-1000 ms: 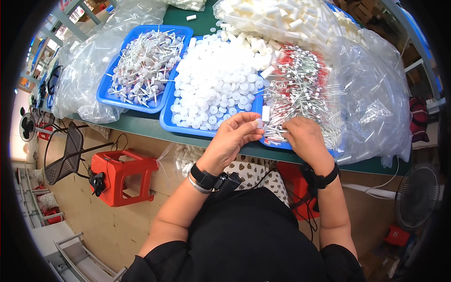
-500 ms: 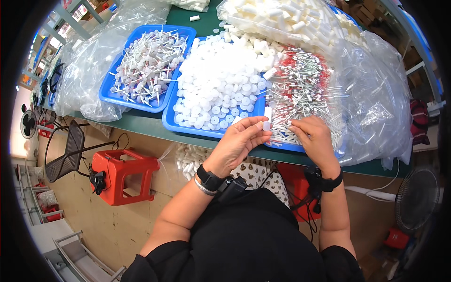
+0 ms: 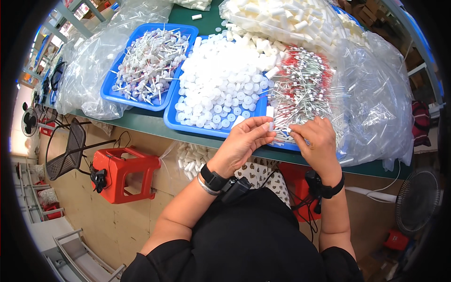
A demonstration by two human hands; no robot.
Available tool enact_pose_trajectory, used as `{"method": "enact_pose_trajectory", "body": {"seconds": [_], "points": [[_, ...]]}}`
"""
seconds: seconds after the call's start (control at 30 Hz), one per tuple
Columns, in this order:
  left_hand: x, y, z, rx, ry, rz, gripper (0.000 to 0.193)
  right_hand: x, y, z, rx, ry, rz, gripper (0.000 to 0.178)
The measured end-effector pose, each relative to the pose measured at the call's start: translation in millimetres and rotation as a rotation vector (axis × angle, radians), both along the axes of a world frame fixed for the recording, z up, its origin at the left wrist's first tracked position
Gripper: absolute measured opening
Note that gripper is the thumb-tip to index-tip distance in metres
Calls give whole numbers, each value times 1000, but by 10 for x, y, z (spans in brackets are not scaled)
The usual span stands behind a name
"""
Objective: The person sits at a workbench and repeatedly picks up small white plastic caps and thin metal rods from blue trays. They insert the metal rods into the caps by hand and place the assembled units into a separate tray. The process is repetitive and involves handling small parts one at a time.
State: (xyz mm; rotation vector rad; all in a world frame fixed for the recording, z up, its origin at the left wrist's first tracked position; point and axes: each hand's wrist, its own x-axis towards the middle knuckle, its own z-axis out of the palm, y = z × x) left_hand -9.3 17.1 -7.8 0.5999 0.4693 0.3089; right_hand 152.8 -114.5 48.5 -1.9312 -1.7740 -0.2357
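My left hand (image 3: 246, 139) pinches a small translucent white disc (image 3: 271, 126) between thumb and fingertips, its flat side now seen nearly edge-on. Close by on the right, my right hand (image 3: 317, 141) is closed in a pinch on a thin pin with a white end (image 3: 289, 131), mostly hidden by the fingers. Both hands hover over the front edge of a blue tray (image 3: 287, 146) heaped with red and silver pins with white heads (image 3: 305, 77). Left of it, another blue tray (image 3: 176, 126) is piled with loose white discs (image 3: 211, 94).
At the far left, a blue tray (image 3: 110, 97) holds discs fitted with pins (image 3: 150, 63). Behind lies a bag of cream-coloured cylinders (image 3: 291, 21). Clear plastic bags (image 3: 371, 103) flank the trays on the green table (image 3: 150, 130). A red stool (image 3: 124, 174) stands below.
The disc in my left hand has turned from facing me to nearly edge-on. Both hands have shifted very slightly right, and the view has moved a little.
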Motion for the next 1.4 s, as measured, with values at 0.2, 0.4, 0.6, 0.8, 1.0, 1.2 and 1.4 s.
{"method": "enact_pose_trajectory", "body": {"seconds": [0.2,0.4,0.6,0.8,1.0,1.2,1.4], "points": [[10,-34,17,-20,-8,-21,28,-137,44,11,52,-60,79,17],[27,-132,-45,-75,-40,-23,27,-160,44,-225,41,262,21,8],[16,-203,-106,-58,-57,-34,30,-229,18,-199,-208,1104,-102,16],[22,-174,-87,-68,-67,-56,30,-237,76,-234,59,180,9,14],[-19,-174,-168,-72,-78,-98,30,-362,59,-58,-229,938,-161,10],[11,-170,-140,-104,-69,-62,29,-330,72,-232,18,195,-20,17],[-36,-103,-22,-45,-44,99,26,-76,86,-170,-163,1180,-104,19]]}}
